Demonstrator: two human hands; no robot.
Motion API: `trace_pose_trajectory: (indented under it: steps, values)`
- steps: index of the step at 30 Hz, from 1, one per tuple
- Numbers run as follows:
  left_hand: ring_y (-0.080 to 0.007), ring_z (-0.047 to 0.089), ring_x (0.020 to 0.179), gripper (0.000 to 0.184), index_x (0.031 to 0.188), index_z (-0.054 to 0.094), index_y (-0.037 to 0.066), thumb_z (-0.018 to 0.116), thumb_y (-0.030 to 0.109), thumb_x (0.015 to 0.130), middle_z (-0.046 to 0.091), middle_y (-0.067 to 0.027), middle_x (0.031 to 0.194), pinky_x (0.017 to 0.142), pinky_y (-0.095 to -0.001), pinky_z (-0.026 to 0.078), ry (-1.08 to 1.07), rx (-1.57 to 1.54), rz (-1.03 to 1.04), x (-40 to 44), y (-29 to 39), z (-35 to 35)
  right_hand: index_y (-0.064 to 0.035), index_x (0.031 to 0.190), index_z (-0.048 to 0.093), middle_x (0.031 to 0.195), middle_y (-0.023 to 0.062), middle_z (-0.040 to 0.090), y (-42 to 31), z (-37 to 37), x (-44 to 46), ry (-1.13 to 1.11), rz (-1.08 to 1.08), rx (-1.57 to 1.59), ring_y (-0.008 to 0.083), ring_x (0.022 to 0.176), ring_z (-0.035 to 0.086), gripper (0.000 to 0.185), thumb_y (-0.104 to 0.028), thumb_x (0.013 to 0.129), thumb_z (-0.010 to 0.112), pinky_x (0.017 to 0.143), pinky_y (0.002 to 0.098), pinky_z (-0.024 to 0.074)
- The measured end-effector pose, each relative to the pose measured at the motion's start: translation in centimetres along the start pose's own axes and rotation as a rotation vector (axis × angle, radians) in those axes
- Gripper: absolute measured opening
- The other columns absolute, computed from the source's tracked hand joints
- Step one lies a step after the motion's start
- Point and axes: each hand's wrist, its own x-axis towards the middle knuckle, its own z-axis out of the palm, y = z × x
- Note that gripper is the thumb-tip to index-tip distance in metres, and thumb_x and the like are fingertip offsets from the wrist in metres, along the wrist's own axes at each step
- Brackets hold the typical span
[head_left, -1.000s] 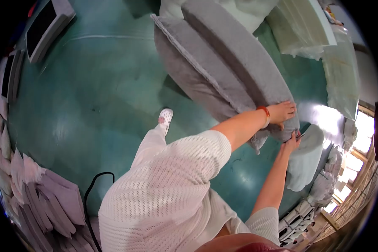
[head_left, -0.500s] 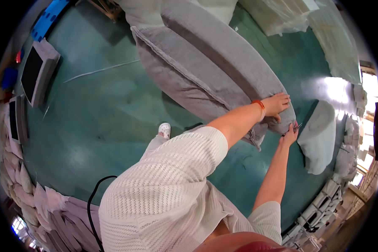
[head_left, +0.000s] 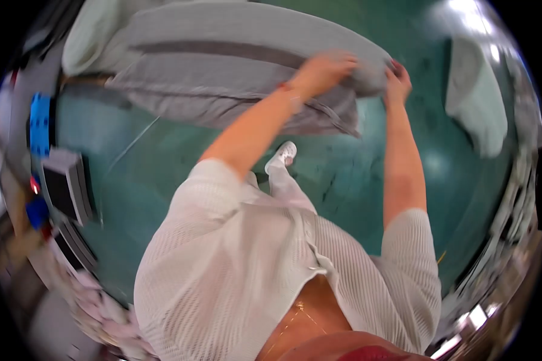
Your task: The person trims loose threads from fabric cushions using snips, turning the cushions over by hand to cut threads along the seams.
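A long grey plush cushion piece (head_left: 223, 27) stretches across the top of the view, with a loose grey cover flap (head_left: 217, 75) and a ridged seam along its near side. Over its right part is my left hand (head_left: 325, 72), its fingers smeared by motion. At the cushion's right tip, my right hand (head_left: 397, 84) has its fingers closed; something small and dark shows at the fingertips, too blurred to name. Folded grey fabric hangs at the cushion's lower right corner.
Pale foam piece (head_left: 476, 96) lies on the green floor (head_left: 355, 186) at right. More pale foam (head_left: 90, 36) is at upper left. At left are a blue object (head_left: 40, 123) and grey-and-black cushioned pieces (head_left: 66, 183). White-wrapped items line the right edge.
The view has swung, so the cushion now lies more level across the top. My left hand has shifted back from the cushion's right end, while my right hand stays at its tip.
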Motion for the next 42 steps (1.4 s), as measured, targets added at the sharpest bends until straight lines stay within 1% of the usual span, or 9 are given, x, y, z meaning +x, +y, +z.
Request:
trace_pose_trajectory:
  steps: [4, 9, 16, 21, 26, 30, 31, 35, 42]
  values:
    - [-0.0237, 0.051, 0.107, 0.037, 0.103, 0.057, 0.009, 0.068, 0.011, 0.068, 0.057, -0.0055, 0.11, 0.09, -0.0423, 0.038, -0.046, 0.195, -0.162, -10.3, 7.0, 0.9, -0.0015, 0.099, 0.06, 0.084, 0.0024, 0.06, 0.7, 0.5, -2.3, 0.069, -0.097, 0.057, 0.008, 0.066, 0.051, 0.026, -0.002, 0.073, 0.063, 0.06, 0.021, 0.0422]
    - [-0.021, 0.043, 0.115, 0.065, 0.117, 0.047, 0.014, 0.074, 0.021, 0.058, 0.048, -0.0059, 0.119, 0.096, -0.0402, 0.028, -0.288, 0.331, -0.296, -10.0, 10.3, 4.7, -0.0036, 0.095, 0.062, 0.084, -0.0006, 0.059, 1.8, 1.1, -0.8, 0.076, 0.057, 0.18, 0.0075, 0.075, 0.052, 0.026, 0.002, 0.071, 0.066, 0.069, 0.0204, 0.0408]
    - [-0.022, 0.051, 0.095, 0.032, 0.094, 0.055, 0.012, 0.065, 0.017, 0.064, 0.055, -0.0067, 0.093, 0.077, -0.0397, 0.042, -0.585, 0.474, -0.208, -4.2, 5.0, 11.4, -0.0026, 0.099, 0.061, 0.086, 0.0008, 0.059, 2.3, 0.1, -0.6, 0.042, 0.142, 0.263, 0.0086, 0.079, 0.053, 0.027, 0.003, 0.072, 0.065, 0.069, 0.021, 0.0426]
    - [-0.0328, 0.057, 0.077, 0.025, 0.088, 0.054, 0.008, 0.064, 0.017, 0.067, 0.06, -0.0127, 0.075, 0.063, -0.0444, 0.045, -0.401, 0.221, -0.458, -2.9, 4.7, 9.3, -0.0025, 0.103, 0.059, 0.089, 0.0017, 0.058, -1.7, 0.1, -1.9, -0.045, 0.265, 0.541, 0.0077, 0.068, 0.052, 0.024, -0.003, 0.078, 0.061, 0.058, 0.0208, 0.0422]
    - [-0.0379, 0.057, 0.076, 0.038, 0.092, 0.058, 0.006, 0.073, 0.026, 0.063, 0.061, -0.0173, 0.076, 0.066, -0.0424, 0.045, -0.072, -0.001, -0.729, -3.2, 5.3, 1.9, -0.0055, 0.083, 0.055, 0.058, -0.0024, 0.041, -4.5, -0.7, -7.1, 0.119, 0.364, 0.775, 0.0061, 0.04, 0.027, 0.008, -0.013, 0.084, 0.057, 0.035, 0.0221, 0.0186]
    - [-0.025, 0.06, 0.072, 0.04, 0.089, 0.058, -0.002, 0.074, 0.024, 0.064, 0.062, -0.0128, 0.073, 0.069, -0.0348, 0.045, 0.215, -0.072, -0.949, -6.7, 4.0, -7.6, -0.0163, 0.059, 0.031, 0.047, -0.0036, 0.022, 4.1, -2.2, -16.1, 0.313, 0.794, 0.81, 0.0089, 0.036, 0.02, 0.036, -0.024, 0.087, 0.053, 0.033, 0.0251, 0.0148]
    - [-0.0213, 0.059, 0.073, 0.038, 0.089, 0.057, -0.004, 0.074, 0.02, 0.064, 0.061, -0.0111, 0.076, 0.069, -0.0322, 0.045, 0.326, 0.196, -0.759, -8.7, 3.9, -9.7, -0.0167, 0.06, 0.035, 0.047, -0.0037, 0.025, 6.9, -1.7, -19.0, 0.233, 0.956, 0.858, 0.0092, 0.036, 0.023, 0.034, -0.027, 0.087, 0.053, 0.033, 0.0248, 0.0165]
    - [-0.0149, 0.054, 0.081, 0.032, 0.094, 0.053, -0.005, 0.07, 0.0, 0.067, 0.059, -0.0066, 0.083, 0.073, -0.0276, 0.043, 0.763, -0.498, -0.953, -13.0, 7.0, -21.5, -0.012, 0.07, 0.046, 0.057, -0.0005, 0.042, 7.5, 7.5, -27.0, 0.289, 1.2, 0.756, 0.0088, 0.04, 0.029, 0.025, -0.029, 0.085, 0.056, 0.035, 0.0214, 0.0219]
    - [-0.0154, 0.054, 0.088, 0.03, 0.101, 0.054, -0.003, 0.063, -0.006, 0.073, 0.059, -0.0065, 0.095, 0.08, -0.0256, 0.041, 1.095, -0.316, -0.864, -26.7, 11.7, -34.9, -0.0033, 0.079, 0.051, 0.068, 0.0068, 0.055, 4.0, 25.7, -28.5, 0.2, 1.123, 0.752, 0.0103, 0.041, 0.035, 0.027, -0.026, 0.079, 0.065, 0.036, 0.0252, 0.0234]
